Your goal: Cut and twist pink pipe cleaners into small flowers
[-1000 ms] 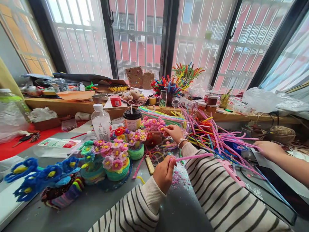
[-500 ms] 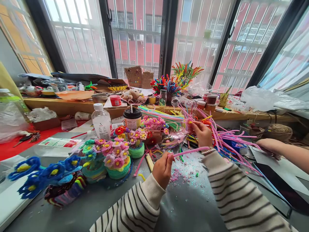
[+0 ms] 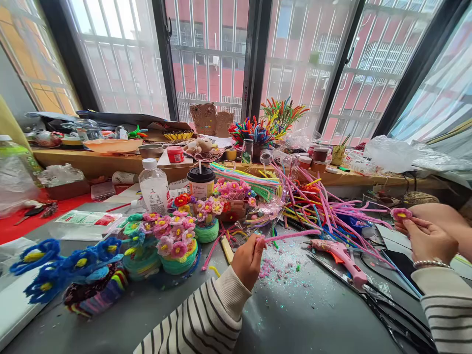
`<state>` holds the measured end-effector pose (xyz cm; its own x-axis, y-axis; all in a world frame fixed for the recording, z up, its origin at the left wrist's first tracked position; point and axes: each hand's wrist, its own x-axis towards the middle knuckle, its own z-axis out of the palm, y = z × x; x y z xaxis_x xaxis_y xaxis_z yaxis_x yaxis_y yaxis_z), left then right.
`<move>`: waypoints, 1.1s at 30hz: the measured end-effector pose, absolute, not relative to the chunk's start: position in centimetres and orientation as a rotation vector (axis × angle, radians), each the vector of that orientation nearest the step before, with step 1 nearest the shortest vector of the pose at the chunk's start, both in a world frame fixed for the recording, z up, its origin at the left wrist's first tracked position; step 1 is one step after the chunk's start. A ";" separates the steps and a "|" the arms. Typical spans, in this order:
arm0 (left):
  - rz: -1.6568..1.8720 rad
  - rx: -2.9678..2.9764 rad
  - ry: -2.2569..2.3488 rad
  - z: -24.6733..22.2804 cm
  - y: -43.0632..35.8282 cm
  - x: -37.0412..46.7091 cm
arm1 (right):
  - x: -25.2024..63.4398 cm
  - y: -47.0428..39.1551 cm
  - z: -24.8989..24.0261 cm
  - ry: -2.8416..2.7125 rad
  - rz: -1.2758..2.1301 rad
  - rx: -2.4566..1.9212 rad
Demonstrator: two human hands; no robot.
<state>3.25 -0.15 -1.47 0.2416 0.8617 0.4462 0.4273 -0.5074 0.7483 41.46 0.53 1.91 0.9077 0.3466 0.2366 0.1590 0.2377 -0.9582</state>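
Note:
Pinched closed above the grey table point(image 3: 295, 314), my left hand point(image 3: 248, 260) grips one end of a pink pipe cleaner point(image 3: 293, 235) that points right. At the far right my right hand point(image 3: 429, 241) holds a small pink flower with a yellow centre point(image 3: 401, 214) between its fingertips. Another person's arm point(image 3: 444, 216) reaches in just behind it. Below and left of my right hand lie a pink glue gun point(image 3: 342, 258) and long scissors point(image 3: 337, 275). Pink fuzz and glitter point(image 3: 275, 263) are scattered beside my left hand.
Pots of pink fuzzy flowers point(image 3: 177, 233) and blue flowers point(image 3: 81, 263) stand at the left, near a plastic bottle point(image 3: 154, 187) and a lidded cup point(image 3: 201, 182). Loose pipe cleaners point(image 3: 328, 206) spread across the back right. A phone point(image 3: 400, 265) lies at the right.
My right hand has moved from the middle to the far right with the pink flower, uncovering the glue gun and scissors. My left hand has hardly moved.

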 end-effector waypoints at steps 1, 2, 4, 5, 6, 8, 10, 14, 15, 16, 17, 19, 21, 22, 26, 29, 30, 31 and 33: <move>1.196 2.042 1.177 -1.4 -0.2 3.2 | 41.3 0.5 2.2 -0.459 0.127 -1.376; 1.192 2.042 1.181 -1.4 -0.2 3.2 | 41.1 0.6 2.5 -0.471 0.131 -1.414; 1.188 2.044 1.185 -1.4 -0.2 3.2 | 40.7 0.7 2.9 -0.471 0.149 -1.479; 1.187 2.046 1.183 -1.4 -0.2 3.3 | 40.7 0.7 3.0 -0.458 0.141 -1.500; 1.185 2.048 1.181 -1.4 -0.2 3.3 | 40.8 0.9 3.0 -0.434 0.131 -1.496; 1.181 2.049 1.181 -1.4 -0.2 3.3 | 41.4 1.1 2.7 -0.376 0.142 -1.424; 1.176 2.047 1.187 -1.4 -0.3 3.4 | 42.2 1.3 2.1 -0.326 0.203 -1.312; 1.173 2.058 1.182 -1.5 -0.3 3.5 | 42.5 1.3 1.0 -0.293 0.227 -1.230; 1.175 2.059 1.178 -1.5 -0.3 3.5 | 42.3 1.2 0.9 -0.289 0.229 -1.224; 1.180 2.059 1.175 -1.5 -0.4 3.5 | 41.9 1.3 0.8 -0.290 0.237 -1.225; 1.184 2.057 1.172 -1.4 -0.4 3.5 | 41.4 1.4 0.7 -0.293 0.246 -1.231; 1.192 2.051 1.163 -1.3 -0.5 3.5 | 40.2 1.6 0.8 -0.315 0.276 -1.245; 1.216 2.042 1.149 -1.2 -0.5 3.4 | 38.5 2.1 1.1 -0.399 0.296 -1.266; 1.237 2.034 1.142 -1.1 -0.6 3.4 | 37.4 2.3 1.3 -0.476 0.293 -1.280; 1.328 1.998 1.083 -1.1 -0.8 3.2 | 31.5 3.3 2.9 -1.132 0.229 -1.456; 1.327 2.003 1.033 -1.1 -0.9 3.1 | 25.9 4.6 3.7 -1.569 0.440 -1.368; 1.317 2.006 1.020 -1.1 -1.0 3.1 | 24.0 5.2 3.8 -1.671 0.483 -1.326; 1.308 2.007 1.010 -1.2 -1.0 3.1 | 22.3 5.9 3.7 -1.755 0.530 -1.291; 1.297 2.004 0.997 -1.2 -1.0 3.1 | 19.2 7.5 3.3 -1.810 0.569 -1.250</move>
<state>3.09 -1.05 -1.17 0.2600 0.8164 0.5157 0.2879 -0.5753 0.7656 19.21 7.50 3.34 -0.1475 0.9123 0.3819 0.5301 0.3989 -0.7482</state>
